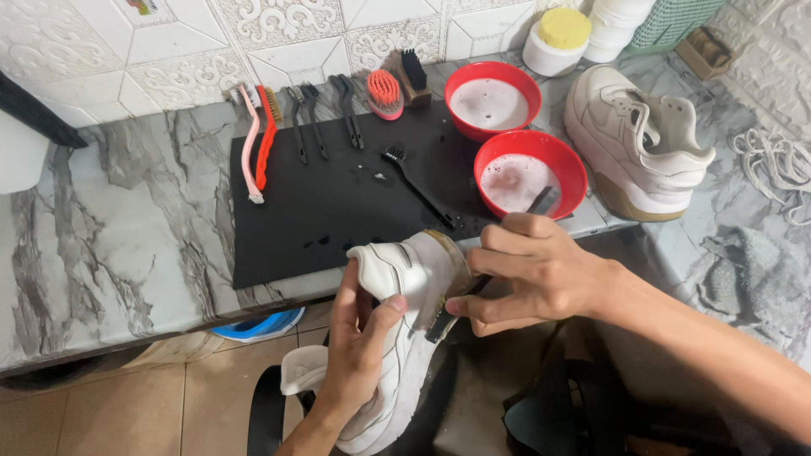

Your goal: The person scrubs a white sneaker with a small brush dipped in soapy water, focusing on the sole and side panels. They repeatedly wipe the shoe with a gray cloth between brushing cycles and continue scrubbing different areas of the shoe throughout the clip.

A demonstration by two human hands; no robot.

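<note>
Over the table's near edge, at about 6 o'clock from the black mat, a white sneaker was held sole-up, its toe toward the mat and its heel hanging down over the tiled floor. The left hand was wrapped round the upper at mid-shoe, thumb pressed across the side panel. The right hand was closed on a dark-handled brush, whose head lay against the grimy sole near the toe.

By the look of it the sneaker was light but bulky: the sole stiff and thick, the upper soft enough to give under the thumb. It was probably wet and a bit slick from suds, so a grip round the waist of the shoe, fingers inside or beneath and thumb outside, seemed the steadiest; pinching the toe or the tongue would likely let it twist.

At 12 o'clock from the sneaker lay a black brush on the mat. At 1 o'clock stood two red bowls of soapy water, a dark stick leaning in the nearer. At 2 o'clock the other sneaker sat upright, with loose laces beyond it. At 11 o'clock a row of brushes lined the mat's far edge. White tubs stood by the wall.
</note>
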